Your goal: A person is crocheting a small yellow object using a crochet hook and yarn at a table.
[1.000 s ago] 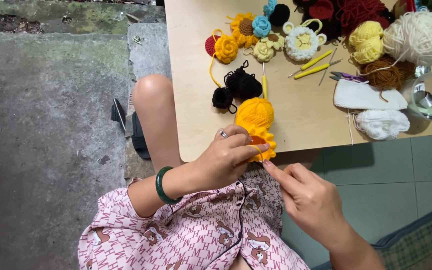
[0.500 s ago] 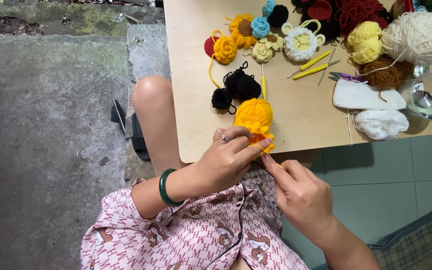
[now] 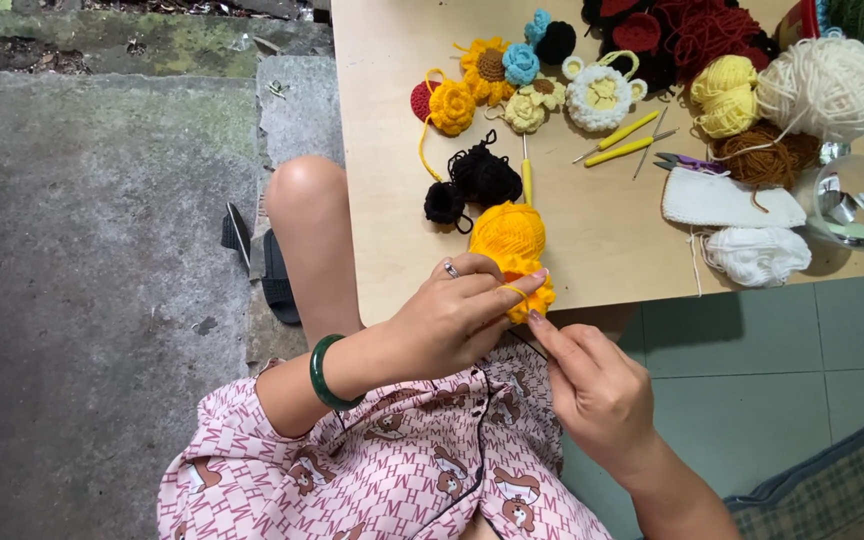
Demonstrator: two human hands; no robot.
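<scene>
- The person is sitting in pink patterned pajamas [image 3: 402, 470], and one bare knee [image 3: 302, 190] is sticking up beside the table [image 3: 592, 240].
- The left hand [image 3: 452, 320] is wearing a green bangle [image 3: 324, 372] on the wrist and a ring [image 3: 450, 270] on one finger.
- The left fingers [image 3: 512, 290] are closing around a small orange crochet piece [image 3: 532, 295] and pinching it tight at the near edge of the table.
- The right hand [image 3: 592, 390] is sitting just below the orange piece, with its fingers [image 3: 547, 335] bunching together and the tips touching the piece; I cannot tell if it is holding anything.
- An orange yarn ball [image 3: 507, 232] is lying on the table, right behind the crochet piece.
- Two lumps of black yarn [image 3: 472, 185] are lying a little farther back.
- A white knitted piece [image 3: 727, 200] and some loose white yarn [image 3: 757, 255] are lying over on the right side.
- A clear round bowl [image 3: 852, 200] is sitting at the right edge.
- Yellow crochet hooks [image 3: 622, 140] are lying in the middle.
- Little crochet flowers [image 3: 492, 80] and a big cream yarn ball [image 3: 827, 85] are sitting at the far side.
- A black sandal [image 3: 267, 265] is lying on the gray floor [image 3: 92, 250] by the knee.
</scene>
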